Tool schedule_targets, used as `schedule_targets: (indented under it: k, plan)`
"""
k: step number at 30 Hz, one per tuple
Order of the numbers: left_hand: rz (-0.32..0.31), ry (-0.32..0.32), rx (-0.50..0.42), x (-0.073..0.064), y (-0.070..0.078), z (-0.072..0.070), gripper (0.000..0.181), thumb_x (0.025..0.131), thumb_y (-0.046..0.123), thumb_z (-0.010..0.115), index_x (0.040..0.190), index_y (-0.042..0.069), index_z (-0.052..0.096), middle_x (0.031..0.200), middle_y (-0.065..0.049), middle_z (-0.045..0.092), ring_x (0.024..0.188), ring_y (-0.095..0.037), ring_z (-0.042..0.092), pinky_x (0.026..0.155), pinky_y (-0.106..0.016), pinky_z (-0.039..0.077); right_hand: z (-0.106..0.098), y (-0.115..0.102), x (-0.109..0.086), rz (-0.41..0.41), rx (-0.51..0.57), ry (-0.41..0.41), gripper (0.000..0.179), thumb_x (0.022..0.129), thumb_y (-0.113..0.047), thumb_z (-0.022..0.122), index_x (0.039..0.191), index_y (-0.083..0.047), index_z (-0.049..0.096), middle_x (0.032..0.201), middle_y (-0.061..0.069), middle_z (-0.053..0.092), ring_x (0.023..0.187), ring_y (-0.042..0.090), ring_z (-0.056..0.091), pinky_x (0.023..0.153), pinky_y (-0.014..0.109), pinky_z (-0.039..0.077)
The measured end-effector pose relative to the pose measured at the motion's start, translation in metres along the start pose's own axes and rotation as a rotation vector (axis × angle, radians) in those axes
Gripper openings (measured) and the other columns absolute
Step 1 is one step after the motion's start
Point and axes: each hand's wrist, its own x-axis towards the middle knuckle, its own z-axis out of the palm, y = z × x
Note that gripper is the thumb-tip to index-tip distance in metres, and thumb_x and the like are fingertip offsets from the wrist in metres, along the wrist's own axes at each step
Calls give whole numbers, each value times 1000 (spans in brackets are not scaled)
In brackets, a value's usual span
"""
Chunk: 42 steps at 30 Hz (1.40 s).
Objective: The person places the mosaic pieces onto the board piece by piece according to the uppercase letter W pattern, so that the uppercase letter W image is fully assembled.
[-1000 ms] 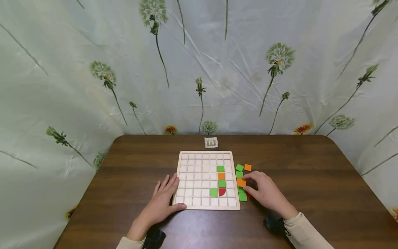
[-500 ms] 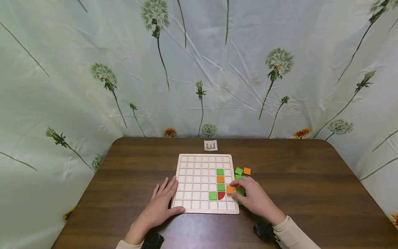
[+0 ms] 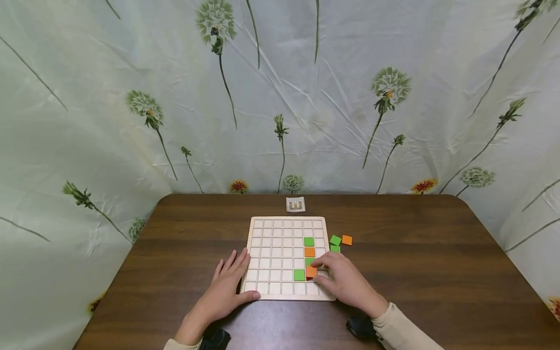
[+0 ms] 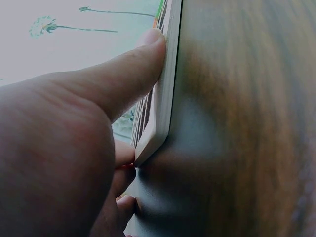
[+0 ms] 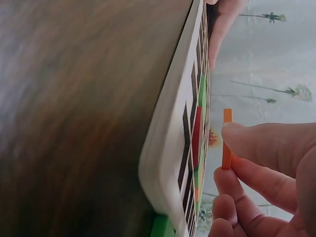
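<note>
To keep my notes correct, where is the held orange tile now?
In the head view, the right hand holds the orange tile above the grid board, towards its right side, where the tile partly hides the red piece.

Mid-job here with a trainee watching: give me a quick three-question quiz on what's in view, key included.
1. What colour is the tile pinched by the right hand? (a) green (b) red (c) orange
2. True or false: that tile lies flat in a cell of the board.
3. Fill in: from the person's side, the small card lies beyond the board's ____ edge (left, right, near or far).

Key: 1. c; 2. False, the right wrist view shows it held clear; 3. far.
</note>
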Motion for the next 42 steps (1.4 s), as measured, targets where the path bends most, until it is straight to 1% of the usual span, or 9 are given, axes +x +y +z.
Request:
schedule_targets:
  k: [5,11,17,22,30,37,42]
  plan:
    - [-6,1,6,1,0,0,101,85,56,73,159,5,26,167,-10,16,154,-36,7,117,-63,1,4,-3,2,-36,-7,-5,18,86,-12,79,103,-12,75,97,-8,67,88,11,57,79,33,51]
    - [-1,1,4,0,-1,1,101,85,57,72,159,5,27,167,-10,17,153,-36,7,117,-64,1,11,-9,4,-53,-29,-10,20,85,-13,80,105,-13,75,94,-9,65,87,10,54,78,31,49]
    - [-1,-4,1,0,-1,1,101,85,57,72,159,4,27,167,-10,17,154,-36,7,117,-63,1,16,-15,8,-86,-11,-9,18,85,-9,78,103,-10,75,89,-8,63,82,10,50,70,27,46]
    - [-3,-5,8,0,-1,1,101,85,57,72,159,4,27,167,-10,17,154,-36,7,117,-63,1,20,-20,13,-75,-16,-43,18,87,-10,76,105,-10,76,90,-5,63,82,12,47,69,25,44]
    - [-6,-1,17,1,-1,1,101,85,56,74,158,4,28,167,-11,18,153,-37,8,117,-63,2,24,-26,19,-77,-54,-62,19,87,-14,78,106,-10,76,96,-2,67,86,13,51,75,29,49]
    - [-6,0,14,2,-1,1,101,85,57,73,158,4,28,167,-10,18,153,-37,8,118,-62,2,29,-28,22,-103,-77,-48,20,86,-14,77,105,-9,77,100,-1,68,97,17,58,86,34,51]
    - [-3,2,16,2,-1,1,102,85,58,73,158,4,28,167,-10,18,153,-37,8,118,-62,2,30,-28,24,-127,-93,-43,20,84,-12,79,104,-8,77,99,0,68,97,19,60,87,35,51]
